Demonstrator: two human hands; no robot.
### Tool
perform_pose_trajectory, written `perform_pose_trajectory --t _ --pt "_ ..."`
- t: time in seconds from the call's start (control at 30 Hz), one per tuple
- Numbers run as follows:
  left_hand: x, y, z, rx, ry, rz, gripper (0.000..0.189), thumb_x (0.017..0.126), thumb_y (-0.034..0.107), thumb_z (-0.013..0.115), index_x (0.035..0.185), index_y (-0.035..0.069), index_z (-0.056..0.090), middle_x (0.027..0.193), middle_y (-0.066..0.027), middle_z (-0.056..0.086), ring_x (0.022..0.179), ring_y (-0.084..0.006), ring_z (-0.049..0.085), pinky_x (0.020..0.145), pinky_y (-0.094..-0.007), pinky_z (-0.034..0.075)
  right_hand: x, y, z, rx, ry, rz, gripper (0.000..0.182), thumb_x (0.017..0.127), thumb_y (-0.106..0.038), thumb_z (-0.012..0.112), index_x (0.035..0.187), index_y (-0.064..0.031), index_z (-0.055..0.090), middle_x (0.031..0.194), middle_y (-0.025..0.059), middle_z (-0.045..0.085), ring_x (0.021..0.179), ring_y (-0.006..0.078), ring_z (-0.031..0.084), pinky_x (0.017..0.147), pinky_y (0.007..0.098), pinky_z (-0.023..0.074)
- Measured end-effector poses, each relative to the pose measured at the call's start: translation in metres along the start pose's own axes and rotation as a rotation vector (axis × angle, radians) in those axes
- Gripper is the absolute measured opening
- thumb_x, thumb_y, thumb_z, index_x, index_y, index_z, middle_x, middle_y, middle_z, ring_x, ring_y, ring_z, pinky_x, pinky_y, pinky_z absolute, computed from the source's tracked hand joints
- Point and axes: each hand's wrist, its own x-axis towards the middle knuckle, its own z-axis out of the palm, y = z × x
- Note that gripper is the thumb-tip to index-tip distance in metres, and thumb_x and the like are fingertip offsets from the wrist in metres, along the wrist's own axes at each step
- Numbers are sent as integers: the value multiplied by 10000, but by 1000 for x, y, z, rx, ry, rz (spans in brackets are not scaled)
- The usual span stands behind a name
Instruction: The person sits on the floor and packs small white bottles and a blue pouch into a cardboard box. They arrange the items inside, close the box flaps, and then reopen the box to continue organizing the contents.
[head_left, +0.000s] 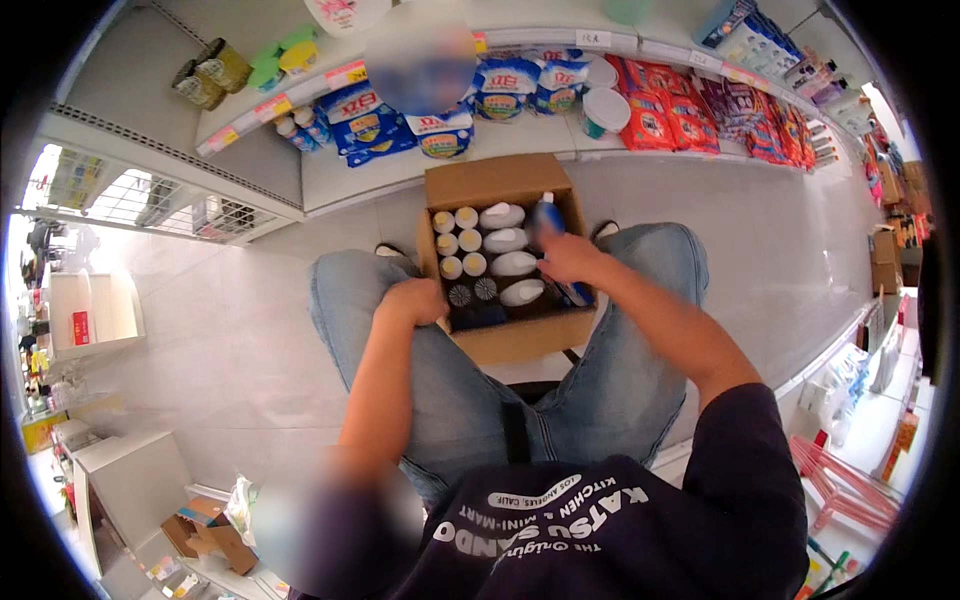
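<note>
An open cardboard box (501, 180) stands on the floor between my knees, filled with upright bottles. My right hand (574, 259) is at its right side, with the fingers on a blue bottle (551, 217) with a white cap, slightly blurred. My left hand (416, 301) is curled against the box's left wall near the front corner; its fingertips are hidden. White bottles with yellow-topped caps (466, 217) fill the left part. A column of white bottles (506, 240) runs down the middle. Two dark ribbed caps (485, 288) show at the front left.
Behind the box a low shelf (517, 142) holds blue detergent bags (510, 86), white-lidded tubs (606, 111) and red packets (667, 112). A wire-mesh rack (150, 195) stands at the left. My jean-clad legs (457, 375) flank the box.
</note>
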Motion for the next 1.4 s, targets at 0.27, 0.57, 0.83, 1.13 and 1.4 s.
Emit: perform_pose_trajectory --t 0.27,0.57,0.83,1.13,1.4 --pt "5 6 -11 -802 388 93 381 942 373 567 1114 34 586 899 -83 644 808 -186 614 727 -310 483 -40 56 -11 214 -248 171 429 896 -394 592 1096 -15 603 1071 195 649 994 329 625 836 399 485" --pt "8 26 -14 -666 128 152 380 938 349 580 1131 21 577 919 -124 659 842 -225 620 747 -342 493 -20 50 10 283 -134 109 383 907 -367 588 1072 -21 596 1044 164 665 946 319 631 794 405 484" --pt "18 29 -10 -587 120 94 419 920 395 591 1127 31 571 960 -172 675 903 -301 641 779 -380 488 -16 43 19 167 -239 65 443 890 -412 563 1073 -14 628 1055 208 658 1020 369 610 867 456 477" --pt "27 35 -18 -594 150 138 402 927 366 596 1143 29 575 932 -115 667 827 -207 615 741 -338 487 0 24 -1 262 -229 78 439 887 -389 555 1094 -6 615 1087 220 646 1044 369 604 882 444 475" --pt "34 40 -15 -587 154 159 413 926 365 595 1153 21 575 926 -123 669 808 -207 615 714 -349 492 11 13 19 117 -197 23 456 896 -411 580 1178 -52 573 1096 192 651 1007 328 631 857 408 489"
